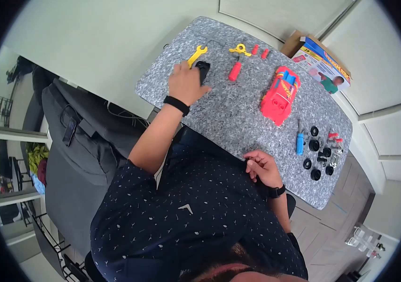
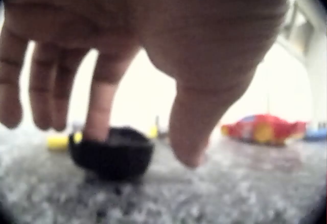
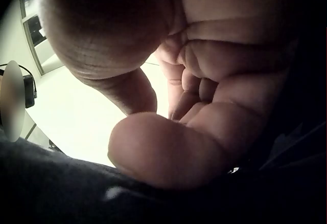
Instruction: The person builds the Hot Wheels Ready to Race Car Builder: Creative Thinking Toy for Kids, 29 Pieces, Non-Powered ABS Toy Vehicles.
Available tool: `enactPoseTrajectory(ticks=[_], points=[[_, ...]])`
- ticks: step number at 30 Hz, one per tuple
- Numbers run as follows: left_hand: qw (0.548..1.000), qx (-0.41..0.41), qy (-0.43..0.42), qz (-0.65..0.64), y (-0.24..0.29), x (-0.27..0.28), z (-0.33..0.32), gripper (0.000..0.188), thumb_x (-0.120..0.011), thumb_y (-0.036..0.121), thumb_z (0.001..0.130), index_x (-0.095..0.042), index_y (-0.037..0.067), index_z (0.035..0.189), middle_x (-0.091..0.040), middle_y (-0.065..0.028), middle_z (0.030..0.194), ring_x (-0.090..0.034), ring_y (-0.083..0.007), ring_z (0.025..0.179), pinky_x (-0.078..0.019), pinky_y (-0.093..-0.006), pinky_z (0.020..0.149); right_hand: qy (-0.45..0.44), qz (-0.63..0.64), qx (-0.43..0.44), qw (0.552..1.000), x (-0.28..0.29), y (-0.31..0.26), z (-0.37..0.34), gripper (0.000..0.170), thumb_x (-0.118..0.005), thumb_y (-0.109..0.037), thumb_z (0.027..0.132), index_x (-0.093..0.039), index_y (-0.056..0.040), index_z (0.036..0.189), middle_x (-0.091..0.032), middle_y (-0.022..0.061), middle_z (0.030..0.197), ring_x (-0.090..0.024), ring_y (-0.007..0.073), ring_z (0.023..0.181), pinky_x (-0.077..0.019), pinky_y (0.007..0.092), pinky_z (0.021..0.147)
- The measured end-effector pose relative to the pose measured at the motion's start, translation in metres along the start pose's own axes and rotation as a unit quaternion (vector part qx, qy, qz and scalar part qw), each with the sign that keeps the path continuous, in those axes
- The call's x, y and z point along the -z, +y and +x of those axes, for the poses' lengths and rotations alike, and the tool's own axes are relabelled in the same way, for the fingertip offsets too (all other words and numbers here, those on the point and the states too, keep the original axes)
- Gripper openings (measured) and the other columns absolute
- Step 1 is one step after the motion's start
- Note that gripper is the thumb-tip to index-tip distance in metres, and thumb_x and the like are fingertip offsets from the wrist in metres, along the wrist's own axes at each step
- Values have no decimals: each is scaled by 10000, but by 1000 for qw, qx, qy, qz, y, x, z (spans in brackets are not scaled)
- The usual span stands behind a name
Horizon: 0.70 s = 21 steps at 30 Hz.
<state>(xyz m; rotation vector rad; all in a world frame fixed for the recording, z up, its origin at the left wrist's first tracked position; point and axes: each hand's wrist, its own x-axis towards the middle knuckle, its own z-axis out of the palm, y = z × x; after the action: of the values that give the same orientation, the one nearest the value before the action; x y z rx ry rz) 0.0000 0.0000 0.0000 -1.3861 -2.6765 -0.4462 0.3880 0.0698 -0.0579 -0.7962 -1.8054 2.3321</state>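
My left hand [image 1: 185, 84] reaches over a black plastic piece [image 1: 203, 68] at the table's left side. In the left wrist view the fingers point down fairly straight, one fingertip at the rim of the black piece [image 2: 113, 157], and the thumb stands apart from it. Just beyond these fingers lies a yellow toy wrench [image 1: 197, 55]. Near the table's front edge my right hand [image 1: 264, 169] rests against the dark shirt, fingers loosely curled. Nothing shows between its fingers in the right wrist view, where the thumb and palm [image 3: 214, 55] fill most of the picture.
A red toy car body [image 1: 281, 96] lies right of centre. A red-handled screwdriver [image 1: 235, 71], a yellow part [image 1: 240, 50] and small red pieces [image 1: 255, 49] lie farther back. At right are a blue-handled screwdriver [image 1: 300, 143] and several black wheels [image 1: 314, 145]. A toy box [image 1: 322, 63] stands behind.
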Motion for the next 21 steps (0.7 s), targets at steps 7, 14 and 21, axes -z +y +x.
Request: enactPoseTrajectory(ticks=[7,14,21], points=[[903,-353,32,-241,131,-3,21,856,-988,464,758,-682,97,1468,-610,-209,1518,-596,-449,1370,-518,-569,1123,-10,-10,-7,1000,-1,-2,0,200,-698,-107,1133,-717,-10,1307,-716,33,864,-653,76,640,-505,239,525],[897,-414,-36,-152,200,-81,12,762,-953,510,782,-747,161,1427,-519,-158,1658,-415,-465,1557,-469,-641,1166,-3,9,-12,1000,3,-3,3,207,-703,-78,1122,-712,-5,1315,-717,40,867,-659,80,644,-505,242,523],[884,-430,-59,-175,184,-77,7,617,-947,448,807,-783,157,1325,-567,-115,1575,-440,-420,1545,-488,-603,1166,-2,-16,-38,999,-2,-8,2,208,-701,-95,1127,-712,-37,1327,-722,32,870,-657,76,633,-506,240,519]])
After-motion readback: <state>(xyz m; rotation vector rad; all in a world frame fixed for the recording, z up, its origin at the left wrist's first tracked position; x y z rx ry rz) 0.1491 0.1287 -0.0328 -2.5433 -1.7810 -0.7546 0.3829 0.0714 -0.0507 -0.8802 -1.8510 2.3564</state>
